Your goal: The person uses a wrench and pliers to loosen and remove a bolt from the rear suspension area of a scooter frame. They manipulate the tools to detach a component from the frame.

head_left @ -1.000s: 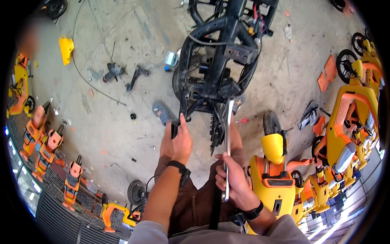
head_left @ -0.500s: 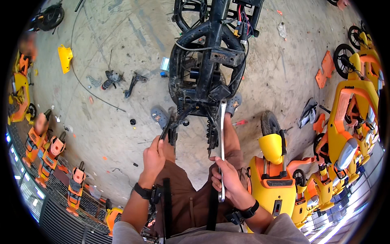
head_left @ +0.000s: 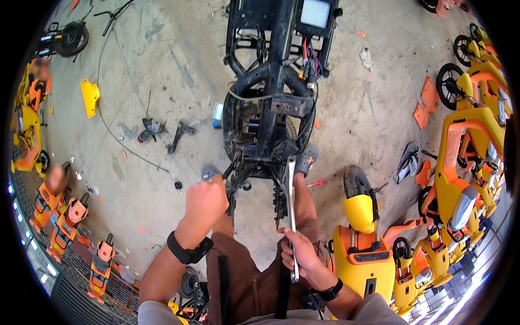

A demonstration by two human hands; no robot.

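A black scooter frame (head_left: 271, 92) with hanging wires stands in front of me. My right hand (head_left: 301, 250) grips a long silver wrench (head_left: 292, 203) near its lower end. The wrench's upper end meets the right side of the frame's lower part, beside a black spring (head_left: 278, 197). My left hand (head_left: 208, 199) is closed in a fist at the left side of the frame's lower end. A slim dark bar-shaped tool (head_left: 232, 168) reaches from that fist toward the frame. The hand hides most of this tool, so its exact kind is unclear.
Yellow scooter bodies (head_left: 360, 265) crowd the right side, with a front wheel (head_left: 357, 181) close by. On the floor at left lie dark metal parts (head_left: 150, 130), a long cable (head_left: 116, 140) and a yellow panel (head_left: 90, 98). A red-handled tool (head_left: 317, 183) lies by my right foot.
My left hand has risen toward the frame and turned, its back now covering most of the dark tool. My right hand and the wrench have shifted slightly lower in view. The view has tilted a little.
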